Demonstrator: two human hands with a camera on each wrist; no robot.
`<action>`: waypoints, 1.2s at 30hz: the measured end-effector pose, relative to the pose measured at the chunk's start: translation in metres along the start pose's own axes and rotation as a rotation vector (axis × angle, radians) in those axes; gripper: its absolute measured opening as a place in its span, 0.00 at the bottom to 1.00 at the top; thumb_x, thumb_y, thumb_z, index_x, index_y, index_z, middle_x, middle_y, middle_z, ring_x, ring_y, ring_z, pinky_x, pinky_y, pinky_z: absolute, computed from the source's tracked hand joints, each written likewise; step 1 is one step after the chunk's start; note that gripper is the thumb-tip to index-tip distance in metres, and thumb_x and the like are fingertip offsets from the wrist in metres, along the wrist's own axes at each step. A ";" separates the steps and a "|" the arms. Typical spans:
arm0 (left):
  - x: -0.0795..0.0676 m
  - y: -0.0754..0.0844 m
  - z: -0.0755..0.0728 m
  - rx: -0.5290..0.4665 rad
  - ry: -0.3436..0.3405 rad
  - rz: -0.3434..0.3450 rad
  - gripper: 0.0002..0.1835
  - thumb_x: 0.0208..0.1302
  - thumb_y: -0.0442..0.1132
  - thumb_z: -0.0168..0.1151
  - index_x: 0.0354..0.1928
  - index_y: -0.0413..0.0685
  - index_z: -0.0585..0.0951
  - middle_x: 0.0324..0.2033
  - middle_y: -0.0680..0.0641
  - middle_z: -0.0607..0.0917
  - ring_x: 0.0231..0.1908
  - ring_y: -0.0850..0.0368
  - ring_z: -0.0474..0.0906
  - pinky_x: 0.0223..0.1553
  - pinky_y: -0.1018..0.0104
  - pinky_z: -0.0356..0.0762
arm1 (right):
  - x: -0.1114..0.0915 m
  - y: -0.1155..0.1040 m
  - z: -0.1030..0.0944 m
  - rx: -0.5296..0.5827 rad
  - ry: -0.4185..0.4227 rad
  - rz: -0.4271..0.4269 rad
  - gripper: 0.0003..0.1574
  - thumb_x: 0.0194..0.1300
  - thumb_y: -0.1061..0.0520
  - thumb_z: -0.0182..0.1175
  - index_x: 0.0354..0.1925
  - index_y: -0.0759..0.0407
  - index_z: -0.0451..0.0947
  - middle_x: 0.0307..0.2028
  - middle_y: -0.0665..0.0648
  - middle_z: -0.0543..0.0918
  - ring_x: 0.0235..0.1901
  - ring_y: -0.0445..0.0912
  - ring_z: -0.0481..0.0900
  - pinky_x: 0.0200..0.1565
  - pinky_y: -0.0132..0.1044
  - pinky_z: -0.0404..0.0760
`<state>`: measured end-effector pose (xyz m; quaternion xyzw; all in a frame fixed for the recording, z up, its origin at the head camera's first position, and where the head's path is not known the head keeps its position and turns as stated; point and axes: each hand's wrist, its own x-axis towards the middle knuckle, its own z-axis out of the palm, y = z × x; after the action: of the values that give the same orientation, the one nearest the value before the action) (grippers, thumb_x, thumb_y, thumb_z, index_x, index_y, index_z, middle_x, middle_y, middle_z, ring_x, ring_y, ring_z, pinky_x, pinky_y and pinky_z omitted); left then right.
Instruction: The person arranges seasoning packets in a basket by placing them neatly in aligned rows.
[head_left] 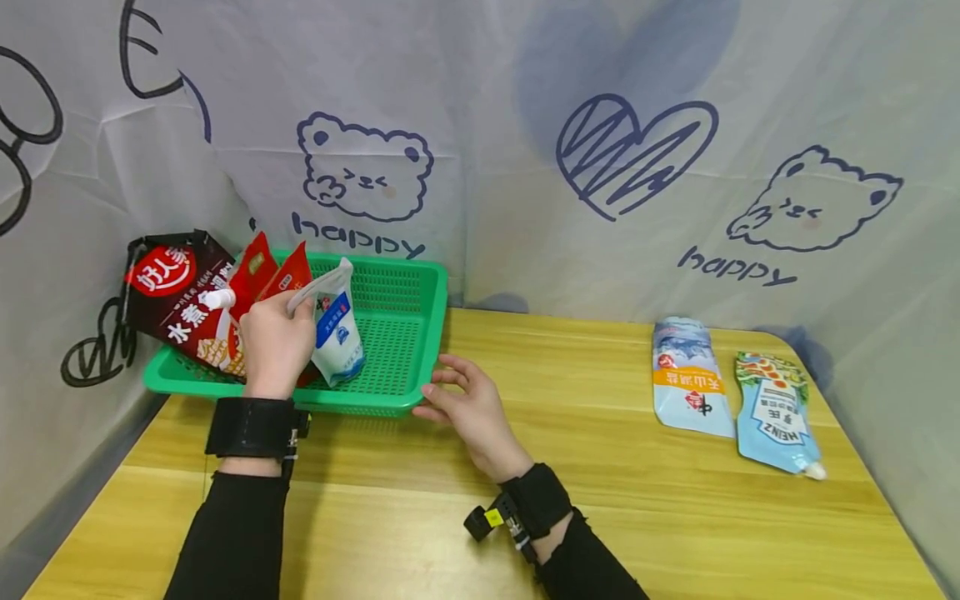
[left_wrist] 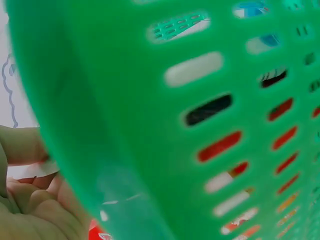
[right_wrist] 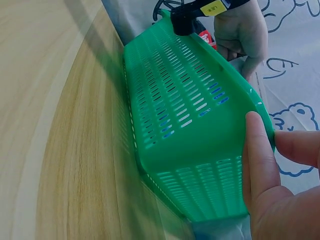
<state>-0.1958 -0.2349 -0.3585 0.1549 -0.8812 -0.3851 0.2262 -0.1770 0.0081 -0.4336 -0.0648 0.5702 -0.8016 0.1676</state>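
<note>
A green plastic basket (head_left: 397, 283) stands at the table's back left. My left hand (head_left: 276, 340) reaches over its front rim and pinches the top of a white and blue pouch (head_left: 339, 333), held upright inside the basket. Red packets (head_left: 279, 271) and a dark red bag (head_left: 177, 296) stand in the basket's left part. My right hand (head_left: 467, 406) rests with straight fingers against the basket's front right corner (right_wrist: 260, 125); its thumb (right_wrist: 259, 155) lies on the outer wall. The left wrist view is filled by the green basket wall (left_wrist: 165, 120).
Two flat pouches lie at the table's far right: a blue and orange one (head_left: 690, 379) and a Heinz one (head_left: 776, 412) with a white spout. A printed white cloth (head_left: 600, 167) hangs close behind and on both sides. The wooden table (head_left: 585, 500) stretches toward me.
</note>
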 end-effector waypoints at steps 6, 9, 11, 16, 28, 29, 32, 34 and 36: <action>-0.008 0.000 -0.001 -0.018 0.002 0.028 0.19 0.79 0.38 0.54 0.63 0.34 0.82 0.52 0.30 0.86 0.49 0.30 0.83 0.38 0.45 0.83 | -0.001 0.000 -0.001 0.006 -0.003 0.002 0.36 0.73 0.73 0.58 0.75 0.66 0.61 0.52 0.63 0.74 0.42 0.53 0.84 0.48 0.42 0.88; -0.011 0.002 -0.001 -0.025 0.003 0.029 0.19 0.79 0.36 0.54 0.65 0.36 0.80 0.56 0.30 0.85 0.54 0.29 0.82 0.48 0.37 0.82 | -0.001 0.000 -0.002 0.003 -0.005 0.001 0.36 0.73 0.73 0.58 0.75 0.66 0.61 0.52 0.63 0.74 0.41 0.52 0.85 0.48 0.42 0.88; -0.013 0.003 -0.001 -0.028 0.006 0.025 0.20 0.79 0.36 0.54 0.67 0.37 0.79 0.58 0.31 0.83 0.56 0.29 0.81 0.52 0.36 0.81 | -0.001 0.000 -0.002 0.001 -0.007 0.000 0.36 0.73 0.73 0.58 0.75 0.66 0.61 0.52 0.63 0.74 0.41 0.51 0.85 0.48 0.42 0.88; -0.021 0.009 -0.004 -0.023 0.023 0.073 0.23 0.78 0.35 0.55 0.72 0.39 0.75 0.65 0.33 0.79 0.61 0.30 0.77 0.56 0.36 0.79 | -0.001 -0.002 -0.005 0.001 -0.022 0.007 0.37 0.73 0.73 0.58 0.75 0.66 0.61 0.52 0.63 0.74 0.39 0.49 0.85 0.49 0.43 0.88; -0.064 0.028 0.019 -0.010 0.263 0.375 0.24 0.72 0.29 0.61 0.68 0.33 0.76 0.70 0.34 0.70 0.68 0.36 0.69 0.57 0.34 0.78 | 0.001 -0.011 -0.025 -0.273 -0.061 -0.100 0.34 0.73 0.66 0.60 0.74 0.67 0.66 0.61 0.70 0.78 0.51 0.63 0.84 0.49 0.47 0.88; -0.066 0.028 0.024 -0.017 0.268 0.395 0.23 0.71 0.29 0.61 0.67 0.33 0.76 0.70 0.34 0.71 0.67 0.36 0.70 0.55 0.34 0.80 | 0.001 -0.012 -0.027 -0.299 -0.052 -0.122 0.34 0.73 0.65 0.60 0.74 0.67 0.67 0.61 0.70 0.78 0.52 0.64 0.84 0.49 0.49 0.87; -0.074 0.028 0.037 -0.033 0.257 0.441 0.22 0.71 0.29 0.62 0.65 0.34 0.78 0.66 0.35 0.74 0.62 0.37 0.76 0.43 0.41 0.85 | -0.001 -0.018 -0.033 -0.360 -0.010 -0.195 0.32 0.73 0.66 0.60 0.72 0.67 0.68 0.61 0.70 0.78 0.52 0.61 0.84 0.50 0.51 0.87; -0.079 0.028 0.045 -0.031 0.233 0.465 0.21 0.70 0.29 0.63 0.64 0.36 0.80 0.62 0.35 0.77 0.54 0.39 0.80 0.33 0.48 0.83 | -0.002 -0.022 -0.037 -0.386 0.025 -0.248 0.31 0.73 0.66 0.61 0.71 0.66 0.70 0.60 0.69 0.79 0.51 0.61 0.84 0.50 0.51 0.87; -0.083 0.029 0.052 -0.019 0.212 0.484 0.20 0.70 0.29 0.63 0.63 0.38 0.81 0.58 0.36 0.79 0.44 0.41 0.82 0.23 0.53 0.76 | -0.003 -0.027 -0.042 -0.407 0.059 -0.290 0.30 0.73 0.66 0.61 0.70 0.65 0.71 0.60 0.68 0.80 0.51 0.60 0.84 0.48 0.48 0.88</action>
<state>-0.1548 -0.1470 -0.3915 -0.0233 -0.8603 -0.3098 0.4041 -0.1918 0.0549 -0.4226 -0.1551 0.7092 -0.6875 0.0174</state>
